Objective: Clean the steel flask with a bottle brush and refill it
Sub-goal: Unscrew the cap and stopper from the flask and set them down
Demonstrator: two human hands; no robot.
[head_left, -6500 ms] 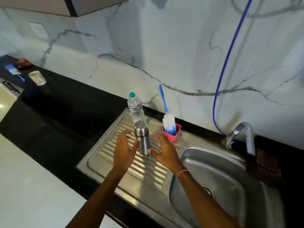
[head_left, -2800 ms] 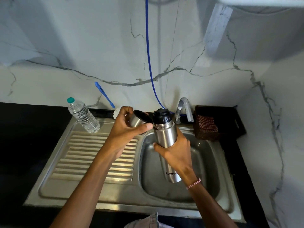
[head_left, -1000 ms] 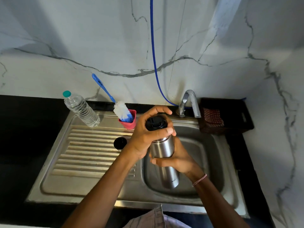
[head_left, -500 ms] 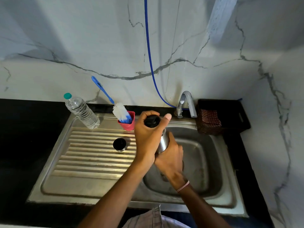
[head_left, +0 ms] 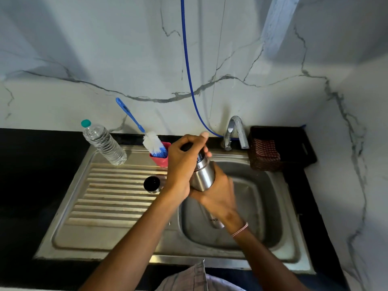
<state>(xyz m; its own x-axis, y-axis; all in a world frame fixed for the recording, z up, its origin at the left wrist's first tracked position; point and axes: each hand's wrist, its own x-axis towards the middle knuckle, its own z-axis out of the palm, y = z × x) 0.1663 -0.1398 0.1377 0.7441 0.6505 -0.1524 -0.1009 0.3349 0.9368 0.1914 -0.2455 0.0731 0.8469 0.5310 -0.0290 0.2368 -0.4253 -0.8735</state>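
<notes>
The flask [head_left: 202, 175] is held over the sink [head_left: 270, 208], tilted, its top toward the wall. The right hand [head_left: 218, 198] is closed around the body from below; the left hand [head_left: 184, 162] is closed over the black stopper [head_left: 186, 146] at the neck. The stopper appears to be being unscrewed. This is best done with the body clamped firmly and kept from turning, the twist made at the top only, and the flask kept above the basin so that spills are caught. The cap [head_left: 151, 183] is set on the drainboard, near the left wrist. The brush [head_left: 154, 143] is left untouched in its pink cup [head_left: 160, 160], just beyond the left hand.
</notes>
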